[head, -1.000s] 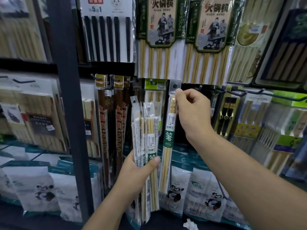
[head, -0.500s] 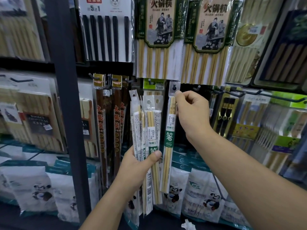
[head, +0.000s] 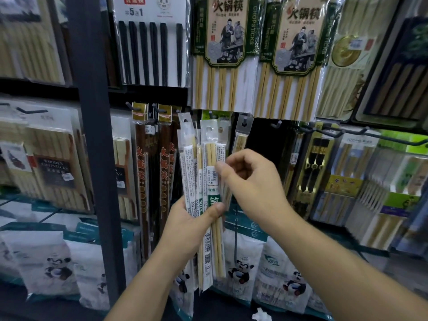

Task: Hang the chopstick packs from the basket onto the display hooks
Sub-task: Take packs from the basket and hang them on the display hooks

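The left hand grips a bundle of chopstick packs around the middle, fingers curled behind, thumb pressed flat on the front. I count at least three packs in it; the edges overlap, so the exact number I cannot tell. The right hand pinches the front pack at its right edge, between the thumb and the curled fingers.

I judge the packs to be light and stiff because of the sticks, but the plastic sleeve is probably slippery. It is best to hold a pack just under the hole at its top.

Behind the right hand, one pack hangs on a hook. Beside it, one bare hook is free.
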`<state>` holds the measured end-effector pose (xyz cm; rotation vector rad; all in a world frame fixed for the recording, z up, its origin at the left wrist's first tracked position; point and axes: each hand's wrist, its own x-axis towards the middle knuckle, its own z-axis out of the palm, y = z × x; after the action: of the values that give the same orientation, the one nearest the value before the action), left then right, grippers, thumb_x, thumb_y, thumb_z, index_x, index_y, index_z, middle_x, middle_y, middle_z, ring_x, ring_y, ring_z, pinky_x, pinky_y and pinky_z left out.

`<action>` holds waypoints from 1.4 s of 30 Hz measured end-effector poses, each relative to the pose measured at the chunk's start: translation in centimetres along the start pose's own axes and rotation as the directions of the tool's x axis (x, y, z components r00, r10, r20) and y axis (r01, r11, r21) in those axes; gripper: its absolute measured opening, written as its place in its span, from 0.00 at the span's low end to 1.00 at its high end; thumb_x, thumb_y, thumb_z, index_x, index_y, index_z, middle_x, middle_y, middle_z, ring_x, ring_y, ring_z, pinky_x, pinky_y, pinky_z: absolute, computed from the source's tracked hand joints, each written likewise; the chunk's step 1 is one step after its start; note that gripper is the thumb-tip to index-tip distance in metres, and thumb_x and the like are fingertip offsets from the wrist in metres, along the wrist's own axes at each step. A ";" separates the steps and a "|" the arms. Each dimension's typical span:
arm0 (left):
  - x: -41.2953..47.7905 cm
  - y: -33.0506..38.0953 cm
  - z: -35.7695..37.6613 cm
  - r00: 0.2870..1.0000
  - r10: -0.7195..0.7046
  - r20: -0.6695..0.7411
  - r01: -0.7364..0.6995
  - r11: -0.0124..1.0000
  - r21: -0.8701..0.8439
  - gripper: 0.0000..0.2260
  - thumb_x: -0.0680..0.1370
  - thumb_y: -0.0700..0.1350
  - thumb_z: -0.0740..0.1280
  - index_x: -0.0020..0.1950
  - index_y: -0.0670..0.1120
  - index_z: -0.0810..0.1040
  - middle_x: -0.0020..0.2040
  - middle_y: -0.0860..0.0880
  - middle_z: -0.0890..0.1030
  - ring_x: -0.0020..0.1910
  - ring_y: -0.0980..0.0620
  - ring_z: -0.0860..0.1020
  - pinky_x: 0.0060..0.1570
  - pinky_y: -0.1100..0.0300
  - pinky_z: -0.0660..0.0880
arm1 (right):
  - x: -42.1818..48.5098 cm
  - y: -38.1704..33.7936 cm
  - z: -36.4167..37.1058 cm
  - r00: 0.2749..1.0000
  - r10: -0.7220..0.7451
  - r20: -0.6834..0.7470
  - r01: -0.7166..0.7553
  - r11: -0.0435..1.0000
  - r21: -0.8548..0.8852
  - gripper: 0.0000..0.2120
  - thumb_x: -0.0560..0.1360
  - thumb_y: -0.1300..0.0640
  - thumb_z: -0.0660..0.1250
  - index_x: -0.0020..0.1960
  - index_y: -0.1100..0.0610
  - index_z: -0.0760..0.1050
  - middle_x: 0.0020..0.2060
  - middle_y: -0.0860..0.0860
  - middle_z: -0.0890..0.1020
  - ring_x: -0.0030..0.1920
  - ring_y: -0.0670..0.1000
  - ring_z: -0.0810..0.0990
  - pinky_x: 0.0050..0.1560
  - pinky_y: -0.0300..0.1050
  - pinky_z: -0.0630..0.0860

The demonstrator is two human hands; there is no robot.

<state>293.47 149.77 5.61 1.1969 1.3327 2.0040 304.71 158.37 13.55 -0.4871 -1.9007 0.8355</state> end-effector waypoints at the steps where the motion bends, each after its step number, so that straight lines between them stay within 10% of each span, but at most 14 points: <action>1: 0.0 0.1 0.1 1.000 0.010 -0.002 -0.010 1.000 0.006 0.14 0.68 0.57 0.78 0.53 0.66 0.84 0.53 0.58 0.87 0.52 0.57 0.85 0.47 0.68 0.79 | -0.1 -0.1 0.2 1.000 0.012 0.010 -0.012 1.000 0.000 0.06 0.76 0.50 0.74 0.44 0.50 0.79 0.36 0.47 0.81 0.37 0.40 0.77 0.39 0.33 0.75; 13: -0.2 0.7 -0.3 0.998 0.061 -0.027 -0.061 0.998 0.027 0.14 0.69 0.56 0.77 0.54 0.62 0.84 0.52 0.58 0.87 0.53 0.59 0.85 0.47 0.72 0.77 | 0.4 -1.0 0.9 0.994 0.086 0.062 -0.095 0.984 0.153 0.06 0.77 0.53 0.73 0.49 0.54 0.79 0.36 0.49 0.80 0.33 0.43 0.78 0.35 0.40 0.79; 23: 0.2 0.3 -0.4 0.996 -0.036 -0.087 0.028 0.995 -0.095 0.08 0.73 0.51 0.78 0.51 0.56 0.87 0.52 0.48 0.88 0.53 0.48 0.86 0.52 0.47 0.82 | 2.0 -1.0 -0.4 0.981 0.151 -0.123 -0.123 0.970 0.211 0.08 0.81 0.51 0.68 0.46 0.53 0.80 0.36 0.57 0.76 0.37 0.51 0.74 0.40 0.51 0.74; 30: 0.1 0.0 -0.7 0.990 -0.107 -0.095 0.092 0.984 -0.151 0.10 0.68 0.50 0.77 0.48 0.52 0.86 0.44 0.45 0.87 0.43 0.46 0.86 0.40 0.47 0.85 | 3.4 -0.7 -1.1 0.973 0.120 -0.199 -0.095 0.987 0.130 0.10 0.82 0.51 0.66 0.45 0.54 0.80 0.31 0.44 0.75 0.30 0.40 0.70 0.31 0.30 0.69; 42: -0.1 0.6 -0.4 0.993 -0.100 -0.063 0.092 0.988 -0.120 0.11 0.67 0.53 0.77 0.48 0.55 0.87 0.45 0.45 0.87 0.44 0.46 0.87 0.41 0.49 0.85 | 4.0 -0.7 -1.1 0.956 0.199 -0.214 -0.175 0.977 0.125 0.20 0.82 0.49 0.64 0.34 0.55 0.67 0.22 0.42 0.63 0.24 0.42 0.61 0.25 0.32 0.62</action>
<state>293.24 149.28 6.04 1.0009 1.2607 2.0408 303.94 160.85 16.81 -0.6759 -1.6106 0.9556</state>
